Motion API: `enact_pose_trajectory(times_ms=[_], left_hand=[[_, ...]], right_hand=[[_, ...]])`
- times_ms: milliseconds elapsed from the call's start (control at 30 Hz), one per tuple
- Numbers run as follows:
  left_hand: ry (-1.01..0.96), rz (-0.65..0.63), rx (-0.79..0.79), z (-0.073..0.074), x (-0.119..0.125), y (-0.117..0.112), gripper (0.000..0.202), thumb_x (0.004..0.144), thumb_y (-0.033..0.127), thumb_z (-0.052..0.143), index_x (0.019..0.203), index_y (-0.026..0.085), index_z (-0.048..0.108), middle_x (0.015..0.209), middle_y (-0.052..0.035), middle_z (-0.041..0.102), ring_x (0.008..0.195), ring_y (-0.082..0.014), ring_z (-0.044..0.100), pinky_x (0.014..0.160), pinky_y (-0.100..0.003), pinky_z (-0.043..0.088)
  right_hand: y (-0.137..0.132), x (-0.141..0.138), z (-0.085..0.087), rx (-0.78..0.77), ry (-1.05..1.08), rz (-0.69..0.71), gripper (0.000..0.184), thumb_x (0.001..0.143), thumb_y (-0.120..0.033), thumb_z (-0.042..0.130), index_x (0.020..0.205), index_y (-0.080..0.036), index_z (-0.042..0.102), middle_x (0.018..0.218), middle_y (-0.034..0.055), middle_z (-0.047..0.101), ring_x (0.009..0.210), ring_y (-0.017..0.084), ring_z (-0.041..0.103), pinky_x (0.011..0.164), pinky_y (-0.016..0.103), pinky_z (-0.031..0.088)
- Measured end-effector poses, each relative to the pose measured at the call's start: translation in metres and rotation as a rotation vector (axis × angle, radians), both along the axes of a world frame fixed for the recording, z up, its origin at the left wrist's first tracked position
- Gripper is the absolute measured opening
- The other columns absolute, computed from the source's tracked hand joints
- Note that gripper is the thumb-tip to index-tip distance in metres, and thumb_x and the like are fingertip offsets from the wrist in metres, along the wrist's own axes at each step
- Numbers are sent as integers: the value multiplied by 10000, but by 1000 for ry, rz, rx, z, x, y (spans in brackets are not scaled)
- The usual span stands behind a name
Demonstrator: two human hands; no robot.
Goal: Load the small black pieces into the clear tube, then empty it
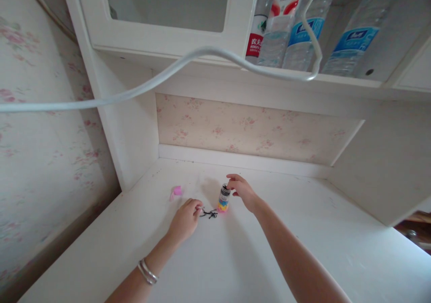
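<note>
A small clear jar (pixel 223 199) stands upright on the white surface, its contents layered black, blue, yellow and pink. My right hand (pixel 245 193) is at the jar's mouth, fingers apart, one fingertip touching the black stuff at the rim. Left of the jar's base lies a little tangle of thin black bands (pixel 209 213). My left hand (pixel 186 217) is closed in a pinch at the left end of this tangle; what sits between the fingertips is too small to make out. A pink lid-like piece (pixel 177 190) lies behind my left hand.
Above hangs a white cabinet (pixel 168 36) with several plastic bottles (pixel 281 24) on its open shelf. A white cable (pixel 141 90) droops across the view in front of it. Side panels (pixel 387 159) and a floral back wall (pixel 249 125) enclose the white counter (pixel 202 267).
</note>
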State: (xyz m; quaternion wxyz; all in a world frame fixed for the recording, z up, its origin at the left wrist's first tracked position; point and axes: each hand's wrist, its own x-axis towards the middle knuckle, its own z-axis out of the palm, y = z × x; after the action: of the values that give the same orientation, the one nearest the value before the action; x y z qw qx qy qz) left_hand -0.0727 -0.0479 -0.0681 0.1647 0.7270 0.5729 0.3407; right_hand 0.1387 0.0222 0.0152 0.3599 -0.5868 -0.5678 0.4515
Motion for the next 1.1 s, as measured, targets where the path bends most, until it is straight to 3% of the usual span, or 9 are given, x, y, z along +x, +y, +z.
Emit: enact_pose_trajectory(times_ms=[500,800,1100], left_hand=[[-140,-15,-7,-2,1,3,235,816,148,488,997,164,637,983,-69,652,878,-166,610,794,-290,480],[-92,-41,-55,0,2,2,231,849,235,479,952,177,677,961,-59,687,811,-158,621,774,-279,478],[-69,-28,-82,3,4,0,261,857,277,454,927,195,692,931,-41,713,821,-178,632,778,-291,477]], right_hand=[[-2,4,-8,43,-9,-6,477,600,-306,581,1071,-244,621,1132,49,541,883,173,544,652,259,407],[8,-3,-9,50,-84,-45,450,557,-245,582,996,-185,660,1015,65,585,781,161,535,613,253,386],[0,2,-6,60,-13,16,437,601,-294,604,1032,-240,647,1159,54,555,917,188,551,661,255,409]])
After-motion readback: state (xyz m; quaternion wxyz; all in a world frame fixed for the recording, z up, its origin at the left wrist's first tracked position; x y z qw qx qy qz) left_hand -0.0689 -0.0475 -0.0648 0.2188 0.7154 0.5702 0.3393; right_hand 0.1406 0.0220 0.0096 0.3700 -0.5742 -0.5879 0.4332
